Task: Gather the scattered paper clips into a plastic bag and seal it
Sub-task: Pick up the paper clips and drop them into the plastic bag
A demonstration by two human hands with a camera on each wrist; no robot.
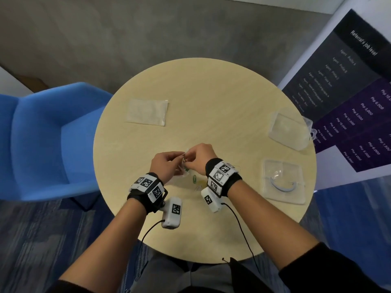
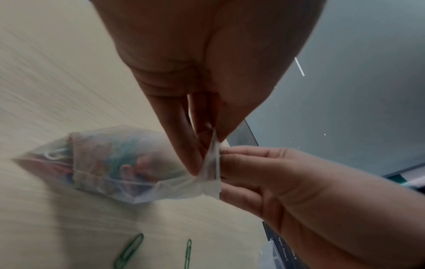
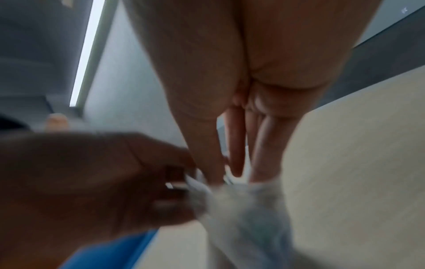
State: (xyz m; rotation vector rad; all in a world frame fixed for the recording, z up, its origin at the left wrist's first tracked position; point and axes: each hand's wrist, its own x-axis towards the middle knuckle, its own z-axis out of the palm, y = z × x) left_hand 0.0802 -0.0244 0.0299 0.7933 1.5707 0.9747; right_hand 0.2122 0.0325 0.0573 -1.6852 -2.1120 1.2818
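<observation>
My left hand (image 2: 207, 76) and right hand (image 2: 287, 182) both pinch the mouth of the clip-filled zip bag (image 2: 119, 162), held just above the table (image 1: 211, 98). Two green paper clips (image 2: 128, 253) lie loose below (get those first), then press the strip w/ thumb end to end.

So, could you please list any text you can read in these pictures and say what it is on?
"Referral's job level": heading on the dark poster.
"Php 3,000", "Php 12,000": amounts on the poster; the other rows are too blurred.
Wrist tags: square codes only, no words.
</observation>
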